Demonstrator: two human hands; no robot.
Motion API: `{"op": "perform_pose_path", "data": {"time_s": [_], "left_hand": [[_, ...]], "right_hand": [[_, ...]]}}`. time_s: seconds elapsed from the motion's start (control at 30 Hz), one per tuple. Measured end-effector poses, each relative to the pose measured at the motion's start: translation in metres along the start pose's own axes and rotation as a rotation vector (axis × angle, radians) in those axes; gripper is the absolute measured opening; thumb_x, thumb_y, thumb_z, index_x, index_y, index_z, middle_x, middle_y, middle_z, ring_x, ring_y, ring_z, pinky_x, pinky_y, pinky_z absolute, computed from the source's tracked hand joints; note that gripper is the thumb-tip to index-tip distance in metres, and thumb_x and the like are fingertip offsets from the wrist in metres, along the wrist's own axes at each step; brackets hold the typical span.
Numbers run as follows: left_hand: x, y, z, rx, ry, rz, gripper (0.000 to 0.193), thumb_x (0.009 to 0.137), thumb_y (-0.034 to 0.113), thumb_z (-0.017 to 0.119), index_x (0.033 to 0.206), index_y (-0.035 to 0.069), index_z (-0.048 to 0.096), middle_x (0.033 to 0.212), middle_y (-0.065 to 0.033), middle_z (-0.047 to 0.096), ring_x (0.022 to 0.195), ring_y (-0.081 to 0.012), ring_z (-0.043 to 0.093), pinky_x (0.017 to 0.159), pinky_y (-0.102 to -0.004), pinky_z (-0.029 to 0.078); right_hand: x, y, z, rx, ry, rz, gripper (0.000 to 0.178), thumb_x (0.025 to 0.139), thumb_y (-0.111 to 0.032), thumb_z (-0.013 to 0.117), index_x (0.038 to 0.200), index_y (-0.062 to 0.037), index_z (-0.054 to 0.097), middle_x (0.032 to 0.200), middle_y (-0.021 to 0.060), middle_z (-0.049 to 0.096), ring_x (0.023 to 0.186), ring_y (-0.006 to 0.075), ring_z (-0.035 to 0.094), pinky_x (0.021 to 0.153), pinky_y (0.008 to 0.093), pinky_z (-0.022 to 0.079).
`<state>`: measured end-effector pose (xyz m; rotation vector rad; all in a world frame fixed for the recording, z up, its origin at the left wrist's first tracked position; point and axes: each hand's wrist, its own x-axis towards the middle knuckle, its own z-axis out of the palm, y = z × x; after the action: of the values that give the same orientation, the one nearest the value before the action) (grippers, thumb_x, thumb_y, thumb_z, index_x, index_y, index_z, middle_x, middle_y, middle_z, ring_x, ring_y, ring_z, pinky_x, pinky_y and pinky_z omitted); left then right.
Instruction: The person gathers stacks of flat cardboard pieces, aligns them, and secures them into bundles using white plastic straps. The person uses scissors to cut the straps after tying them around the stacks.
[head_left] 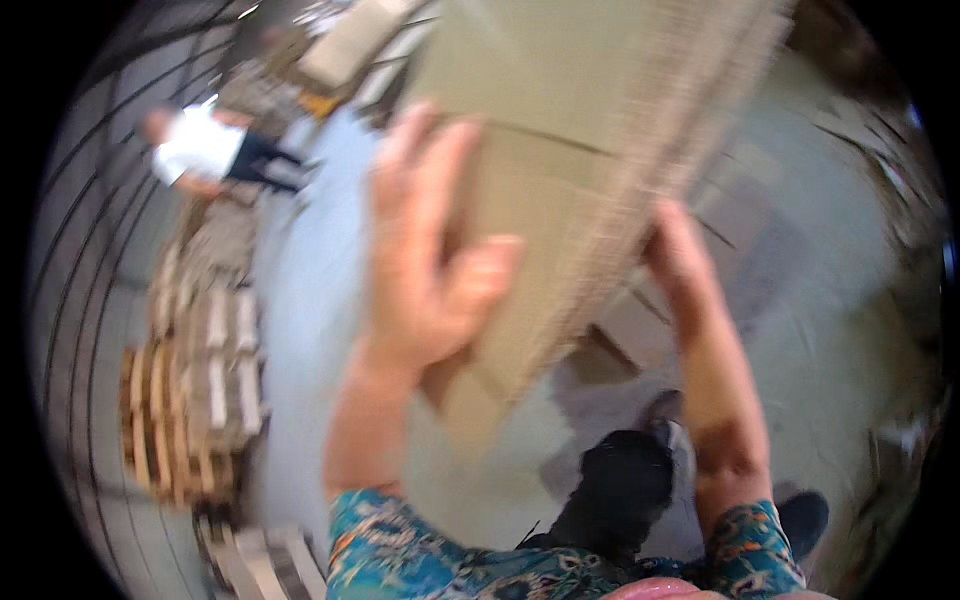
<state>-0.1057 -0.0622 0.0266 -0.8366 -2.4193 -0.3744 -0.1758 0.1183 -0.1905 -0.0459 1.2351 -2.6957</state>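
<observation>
A thick stack of flat brown cardboard sheets (545, 215) is tilted up in front of me, its layered edges facing right. Along its left side lies my left hand (425, 250), thumb over the front face and fingers stretched along the edge, somewhat smeared by motion. My right hand (675, 245) grips the stack's right side from below, with its fingertips hidden behind the layers. A crease or slit crosses the top sheet. Under the stack, more flat cardboard (640, 320) lies on the floor.
At the left stand wooden pallets (165, 415) and piles of bundled cardboard (220, 350). A person in a white shirt (200, 150) is at the far left beside them. Grey floor (310, 330) runs between. Dark, cluttered piles (900, 330) line the right. My legs are below the stack.
</observation>
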Motion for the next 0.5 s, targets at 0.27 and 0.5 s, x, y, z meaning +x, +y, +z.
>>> {"op": "perform_pose_path", "data": {"time_s": [0.27, 0.5], "left_hand": [[-0.021, 0.04, 0.042, -0.383, 0.189, -0.011, 0.08, 0.082, 0.045, 0.053, 0.137, -0.005, 0.024, 0.13, -0.0254, 0.032, 0.118, -0.0382, 0.031, 0.102, -0.0447, 0.023], [0.022, 0.091, 0.087, -0.884, 0.057, -0.211, 0.075, 0.093, 0.048, 0.034, 0.139, -0.007, 0.015, 0.127, -0.022, 0.035, 0.121, -0.0319, 0.032, 0.106, -0.0422, 0.017]], "right_hand": [[-0.064, -0.06, -0.074, 0.241, 0.18, -0.164, 0.057, 0.092, -0.05, 0.043, 0.133, -0.0095, 0.041, 0.128, 0.006, 0.05, 0.114, 0.0228, 0.049, 0.094, 0.0382, 0.043], [-0.13, -0.131, -0.118, 0.166, 0.42, -0.323, 0.055, 0.09, -0.041, 0.051, 0.132, -0.0076, 0.042, 0.129, 0.0082, 0.049, 0.115, 0.0249, 0.049, 0.096, 0.0416, 0.041]]}}
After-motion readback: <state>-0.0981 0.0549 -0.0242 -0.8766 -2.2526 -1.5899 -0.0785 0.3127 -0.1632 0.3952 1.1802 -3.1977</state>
